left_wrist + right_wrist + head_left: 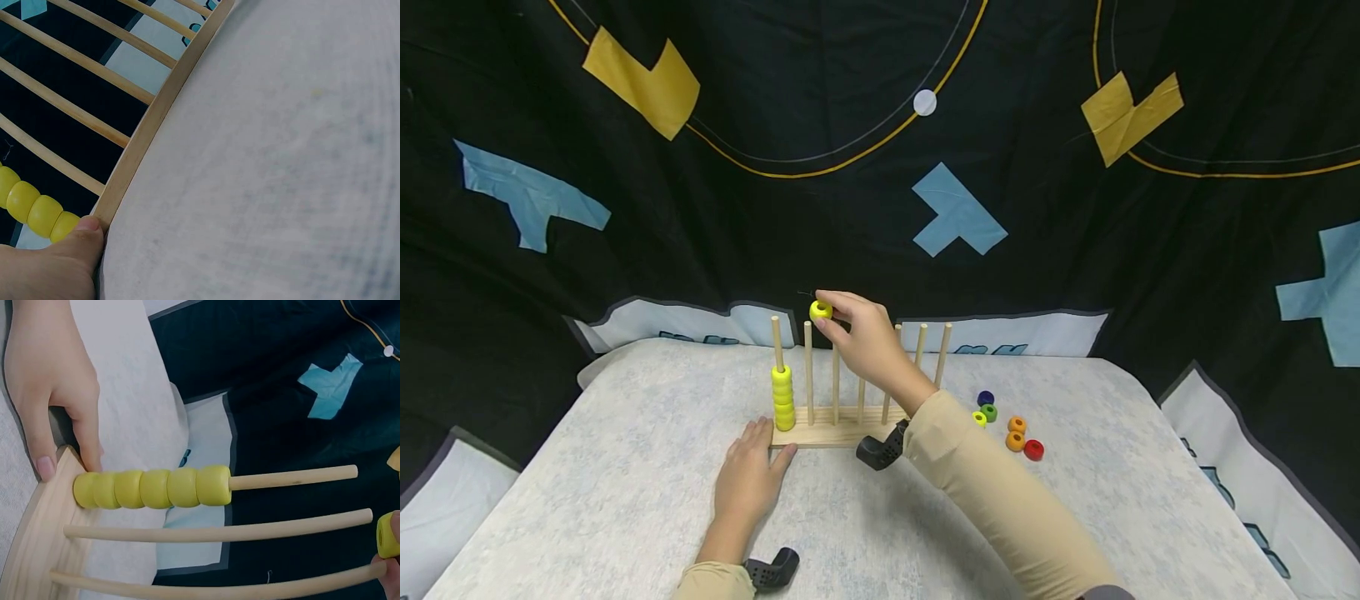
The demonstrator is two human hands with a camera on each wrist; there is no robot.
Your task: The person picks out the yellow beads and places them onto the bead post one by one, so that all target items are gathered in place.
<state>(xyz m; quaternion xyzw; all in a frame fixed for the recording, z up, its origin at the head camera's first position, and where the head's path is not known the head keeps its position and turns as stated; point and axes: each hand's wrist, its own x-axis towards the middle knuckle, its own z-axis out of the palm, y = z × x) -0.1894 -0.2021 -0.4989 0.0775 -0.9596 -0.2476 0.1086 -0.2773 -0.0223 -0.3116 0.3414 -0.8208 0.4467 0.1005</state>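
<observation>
My right hand (872,342) pinches a yellow bead (815,316) between thumb and fingertips. It is up at peg-top height, just above and right of the bare second peg (808,367). The right wrist view shows this bead (385,540) at its right edge, off the peg ends. A stack of several yellow beads (782,396) sits low on the leftmost peg (777,343), whose top part is bare. My left hand (748,475) grips the left end of the wooden base (820,437), its thumb (87,234) along the front edge.
Loose beads lie on the cloth right of the base: dark blue (986,397), green (990,412), yellow (979,418), two orange (1017,424) and red (1033,451). More upright pegs (943,350) stand behind my right arm. A black curtain (850,242) hangs behind the table.
</observation>
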